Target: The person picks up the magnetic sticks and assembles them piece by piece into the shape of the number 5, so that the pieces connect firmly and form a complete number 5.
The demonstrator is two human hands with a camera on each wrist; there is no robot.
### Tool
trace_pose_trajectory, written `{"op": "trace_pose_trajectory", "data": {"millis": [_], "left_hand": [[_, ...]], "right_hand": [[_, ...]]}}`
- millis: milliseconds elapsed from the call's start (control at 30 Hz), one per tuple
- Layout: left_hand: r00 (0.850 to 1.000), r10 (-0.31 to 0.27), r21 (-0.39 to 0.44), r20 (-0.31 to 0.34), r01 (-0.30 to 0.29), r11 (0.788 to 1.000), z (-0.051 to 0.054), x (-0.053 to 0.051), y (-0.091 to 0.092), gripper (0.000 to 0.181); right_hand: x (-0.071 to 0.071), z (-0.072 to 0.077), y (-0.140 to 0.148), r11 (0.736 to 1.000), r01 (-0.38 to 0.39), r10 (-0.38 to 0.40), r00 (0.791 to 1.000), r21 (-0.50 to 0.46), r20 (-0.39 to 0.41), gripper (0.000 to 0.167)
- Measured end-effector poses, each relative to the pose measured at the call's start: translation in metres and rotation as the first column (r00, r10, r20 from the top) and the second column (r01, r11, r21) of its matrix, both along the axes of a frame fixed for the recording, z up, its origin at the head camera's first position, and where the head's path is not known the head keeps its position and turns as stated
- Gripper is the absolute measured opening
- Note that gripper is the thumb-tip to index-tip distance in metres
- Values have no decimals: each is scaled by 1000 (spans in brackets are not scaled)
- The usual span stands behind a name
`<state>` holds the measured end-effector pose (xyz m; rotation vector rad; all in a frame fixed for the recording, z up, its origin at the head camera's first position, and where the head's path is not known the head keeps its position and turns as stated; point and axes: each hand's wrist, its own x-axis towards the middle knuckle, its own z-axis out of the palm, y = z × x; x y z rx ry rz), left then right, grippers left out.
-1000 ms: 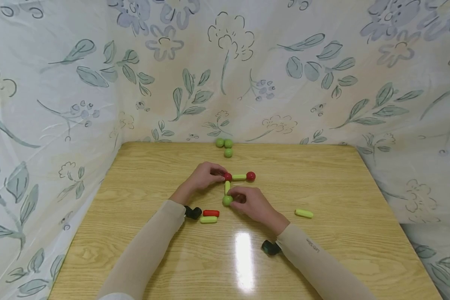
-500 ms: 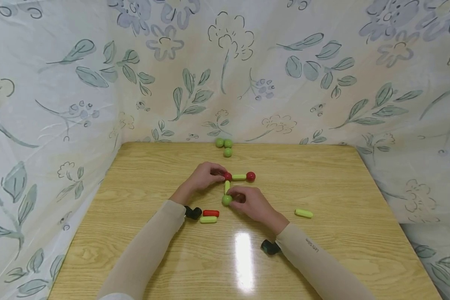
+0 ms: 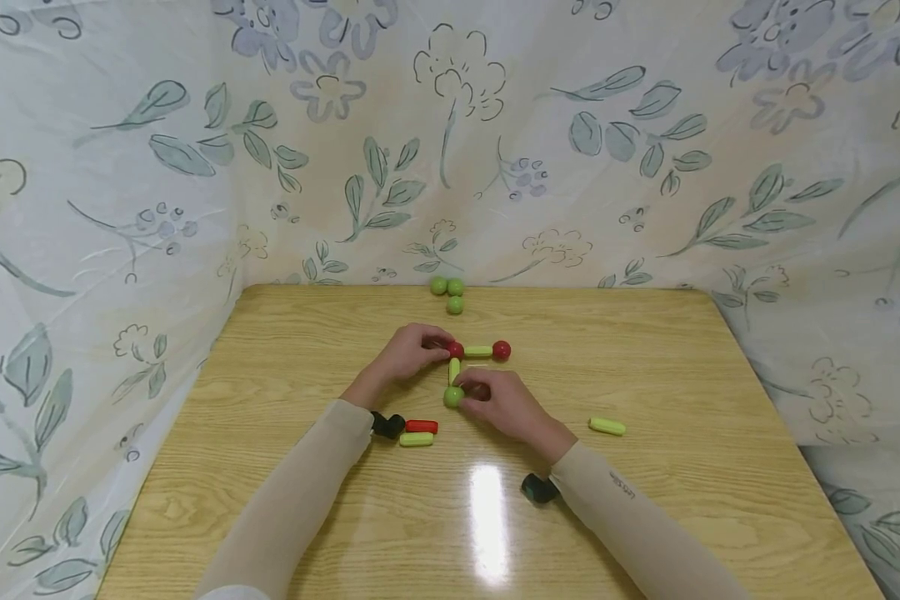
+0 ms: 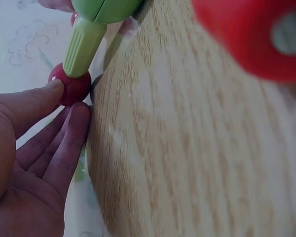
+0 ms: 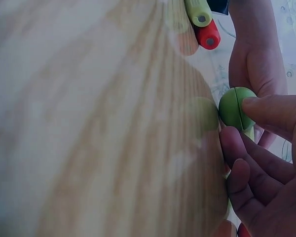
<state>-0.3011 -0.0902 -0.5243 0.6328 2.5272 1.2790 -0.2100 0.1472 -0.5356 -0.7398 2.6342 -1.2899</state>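
An L-shaped piece of balls and rods lies on the table near its middle. My left hand (image 3: 412, 352) pinches the red ball (image 4: 74, 86) at its corner between thumb and fingertips. From there one yellow-green rod (image 3: 478, 352) runs right to a second red ball (image 3: 502, 350). Another yellow-green rod (image 4: 83, 49) comes toward me and ends in a green ball (image 3: 453, 397). My right hand (image 3: 504, 403) holds this green ball, its thumb on top in the right wrist view and fingertips against the lower side. The right fingers partly cover the near rod.
Several loose green balls (image 3: 455, 305) sit at the table's back edge. A red rod (image 3: 422, 427) and a yellow-green rod (image 3: 416, 439) lie side by side near the left wrist. Another yellow-green rod (image 3: 607, 427) rests at the right. A patterned cloth (image 3: 450, 150) hangs behind.
The L-shaped piece has shifted very slightly away from me, with the right hand moving along with it. Both hands keep their hold on the balls.
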Motion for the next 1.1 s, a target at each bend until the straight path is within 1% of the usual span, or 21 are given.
{"op": "trace_pose_trajectory", "data": {"millis": [367, 867, 1100], "left_hand": [[1000, 17, 2, 3, -17, 1000, 0, 0, 2, 23], [1000, 24, -8, 13, -24, 1000, 1, 2, 1, 22], [999, 49, 8, 7, -49, 999, 2, 7, 1, 28]], "right_hand": [[-2, 1, 0, 999, 27, -27, 999, 27, 22, 28], [-2, 1, -1, 999, 26, -27, 999, 22, 29, 29], [1, 4, 1, 1000, 24, -24, 999, 17, 24, 33]]}}
